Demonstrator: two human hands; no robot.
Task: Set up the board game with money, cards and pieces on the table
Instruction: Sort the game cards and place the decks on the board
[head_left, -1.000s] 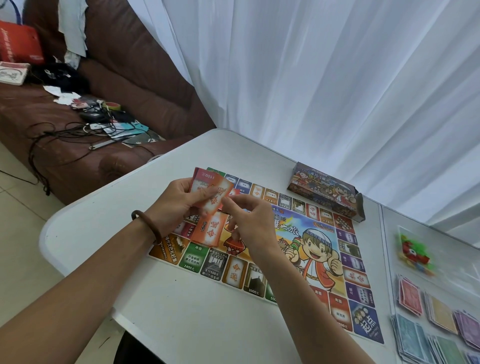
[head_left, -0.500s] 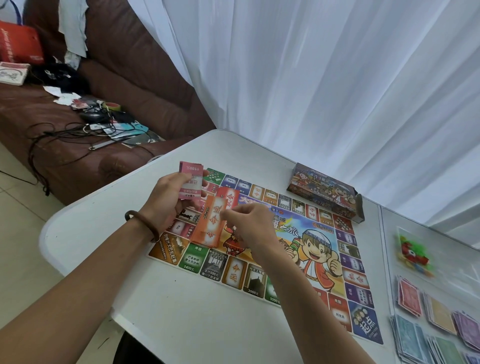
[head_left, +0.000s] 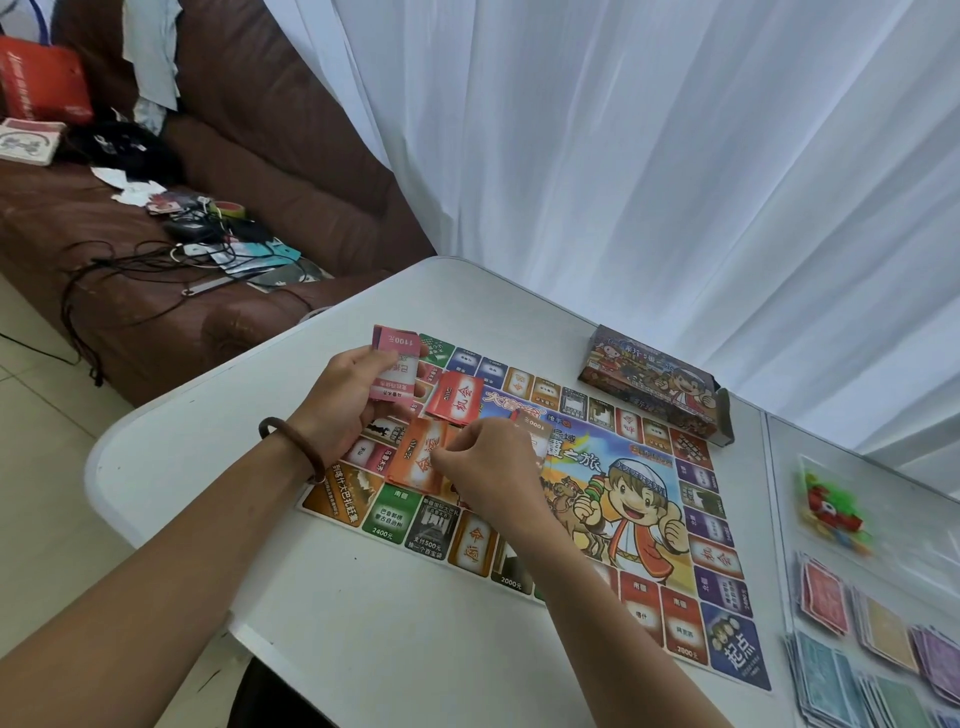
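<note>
Head camera looks down at two hands over the game board (head_left: 644, 467). The left hand (head_left: 348, 400), with a brown bracelet (head_left: 291, 447) on its wrist, grips a pink stack of cards (head_left: 395, 364) just left of the middle of the frame. The right hand (head_left: 488, 462) has curled fingers, and its tips pinch the edge of the orange cards (head_left: 415, 460) lying on the board. A brownish card (head_left: 535, 434) peeks out behind this hand; I cannot tell if the hand holds it. A red pile (head_left: 457, 397) lies on the board just above.

The board lies flat on the white bench (head_left: 363, 623). The game box (head_left: 654, 389) sits beside the board's far edge. At the right edge of the frame are a bag of pieces (head_left: 826, 504) and stacks of play money (head_left: 826, 597). A brown sofa (head_left: 260, 156) fills the upper left.
</note>
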